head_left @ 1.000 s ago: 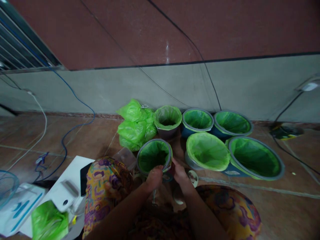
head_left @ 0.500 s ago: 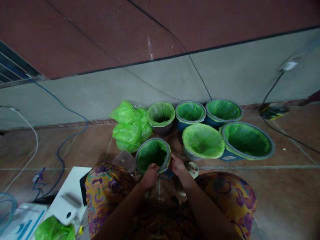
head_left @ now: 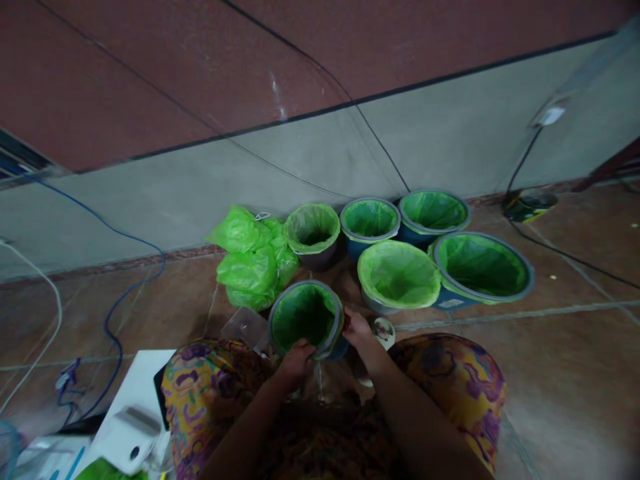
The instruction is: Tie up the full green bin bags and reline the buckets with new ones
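Observation:
A blue bin with a grey rim [head_left: 275, 303] stands on the floor between my knees, tilted slightly, with a green plastic liner [head_left: 307, 313] inside. My left hand [head_left: 298, 363] is closed on the near edge, its fingers over the rim. At the bin's right side, my right hand [head_left: 359, 331] grips the rim and liner edge; its fingertips are partly hidden. Just right of that hand lies a small round white item [head_left: 385, 331]. A clear plastic container [head_left: 245, 328] sits left of the bin.
Several other lined bins stand ahead, including a pale-lined one [head_left: 383, 303] and a large blue one [head_left: 525, 280]. Filled green bags [head_left: 250, 267] rest near the wall. A blue cable [head_left: 114, 313] crosses the floor at left, near a white box [head_left: 133, 437].
The bin has tilted and turned a little, its opening now facing more toward me. Both hands stay on its rim. The whole view has shifted slightly.

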`<state>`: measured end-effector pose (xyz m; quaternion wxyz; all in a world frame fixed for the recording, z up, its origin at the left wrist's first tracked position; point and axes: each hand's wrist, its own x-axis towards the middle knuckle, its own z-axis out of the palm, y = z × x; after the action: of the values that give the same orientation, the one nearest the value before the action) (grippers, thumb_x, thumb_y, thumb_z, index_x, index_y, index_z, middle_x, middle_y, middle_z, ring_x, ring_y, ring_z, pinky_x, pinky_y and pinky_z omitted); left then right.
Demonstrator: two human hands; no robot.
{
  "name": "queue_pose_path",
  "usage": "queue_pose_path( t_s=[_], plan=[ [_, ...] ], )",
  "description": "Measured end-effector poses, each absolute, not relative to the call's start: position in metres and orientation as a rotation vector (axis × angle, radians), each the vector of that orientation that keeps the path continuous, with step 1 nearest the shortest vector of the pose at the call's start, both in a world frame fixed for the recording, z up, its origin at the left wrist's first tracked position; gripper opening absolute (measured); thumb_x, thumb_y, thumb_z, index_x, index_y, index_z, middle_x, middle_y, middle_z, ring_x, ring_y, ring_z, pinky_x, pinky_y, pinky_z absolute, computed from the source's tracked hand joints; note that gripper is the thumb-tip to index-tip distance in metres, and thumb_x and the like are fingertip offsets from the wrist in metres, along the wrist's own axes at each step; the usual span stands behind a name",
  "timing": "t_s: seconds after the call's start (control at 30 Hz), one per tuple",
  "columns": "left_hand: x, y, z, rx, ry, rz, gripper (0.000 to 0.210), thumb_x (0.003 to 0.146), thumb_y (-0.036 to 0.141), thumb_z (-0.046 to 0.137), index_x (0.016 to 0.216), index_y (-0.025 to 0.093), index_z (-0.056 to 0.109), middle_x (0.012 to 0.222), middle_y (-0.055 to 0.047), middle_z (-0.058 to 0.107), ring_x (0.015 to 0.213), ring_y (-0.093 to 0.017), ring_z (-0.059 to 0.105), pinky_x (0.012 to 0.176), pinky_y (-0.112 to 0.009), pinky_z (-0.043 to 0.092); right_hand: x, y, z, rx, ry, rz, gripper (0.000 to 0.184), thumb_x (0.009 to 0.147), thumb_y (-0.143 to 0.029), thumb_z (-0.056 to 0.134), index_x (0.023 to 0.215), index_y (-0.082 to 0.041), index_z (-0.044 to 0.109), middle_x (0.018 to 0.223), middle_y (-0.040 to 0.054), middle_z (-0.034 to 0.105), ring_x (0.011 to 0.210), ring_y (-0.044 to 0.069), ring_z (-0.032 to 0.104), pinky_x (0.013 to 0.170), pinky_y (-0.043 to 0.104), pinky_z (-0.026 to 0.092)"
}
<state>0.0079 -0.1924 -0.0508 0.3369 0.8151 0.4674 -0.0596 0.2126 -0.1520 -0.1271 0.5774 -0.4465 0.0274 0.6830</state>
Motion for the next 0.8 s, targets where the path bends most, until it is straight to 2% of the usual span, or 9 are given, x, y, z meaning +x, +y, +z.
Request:
queue_pose_path(
  t_s=[0.07,0.13,0.23,0.33,0.5,0.63,0.8],
  plan=[
    [0.003,-0.194,-0.052,2.120,1.201,-0.163,0.018,0.078,0.013,0.048,0.090,0.018,0.061,0.098,-0.006,0.056,0.097,-0.019,0.053,0.090,-0.030,0.043,0.213,-0.149,-0.126,-1.068,0.098,1.601,0.012,0.074,-0.023,0.066,0.064,-0.019,0.060,0.055,-0.0005,0.065,0.050,0.014,0.059,0.049,0.024,0.048],
    [-0.001,-0.194,-0.051,2.123,1.183,-0.182,0.019,0.078,0.012,0.048,0.089,0.018,0.061,0.098,-0.006,0.056,0.096,-0.018,0.053,0.090,-0.030,0.043,0.213,-0.147,-0.126,-1.079,0.113,1.597,0.007,0.070,-0.017,0.068,0.067,-0.018,0.062,0.059,-0.0003,0.067,0.053,0.014,0.060,0.053,0.025,0.049],
    [-0.003,-0.192,-0.049,2.134,1.159,-0.219,0.022,0.078,0.012,0.048,0.094,0.017,0.063,0.100,-0.006,0.056,0.098,-0.019,0.053,0.090,-0.030,0.043,0.213,-0.146,-0.127,-1.101,0.129,1.572,0.013,0.065,-0.007,0.065,0.068,-0.019,0.063,0.059,-0.0035,0.067,0.055,0.012,0.060,0.057,0.023,0.049],
    [-0.002,-0.188,-0.048,2.149,1.132,-0.247,0.025,0.078,0.013,0.048,0.097,0.017,0.064,0.102,-0.007,0.058,0.099,-0.019,0.053,0.091,-0.030,0.043,0.216,-0.148,-0.128,-1.131,0.132,1.562,0.012,0.067,-0.009,0.065,0.069,-0.020,0.064,0.057,-0.0046,0.066,0.054,0.013,0.060,0.057,0.024,0.049],
    [-0.005,-0.181,-0.045,2.179,1.082,-0.396,0.026,0.076,0.012,0.049,0.094,0.018,0.067,0.104,-0.007,0.062,0.100,-0.019,0.056,0.091,-0.029,0.043,0.218,-0.149,-0.124,-1.136,0.117,1.591,0.002,0.070,-0.018,0.068,0.071,-0.018,0.066,0.059,0.0004,0.068,0.058,0.016,0.063,0.059,0.028,0.051],
    [-0.013,-0.175,-0.033,2.211,1.117,-0.519,0.025,0.078,0.016,0.051,0.094,0.019,0.070,0.111,-0.008,0.064,0.105,-0.022,0.057,0.093,-0.033,0.043,0.213,-0.151,-0.118,-1.108,0.098,1.633,0.004,0.067,-0.017,0.071,0.069,-0.017,0.067,0.063,0.0014,0.070,0.058,0.016,0.063,0.059,0.028,0.051],
    [-0.011,-0.167,-0.008,2.202,1.433,-0.645,0.034,0.080,0.011,0.046,0.103,0.019,0.070,0.116,-0.012,0.064,0.116,-0.026,0.054,0.102,-0.040,0.039,0.204,-0.156,-0.114,-1.038,0.048,1.690,0.012,0.063,-0.015,0.072,0.073,-0.019,0.069,0.068,0.0008,0.072,0.061,0.016,0.064,0.061,0.028,0.052]
  ],
)
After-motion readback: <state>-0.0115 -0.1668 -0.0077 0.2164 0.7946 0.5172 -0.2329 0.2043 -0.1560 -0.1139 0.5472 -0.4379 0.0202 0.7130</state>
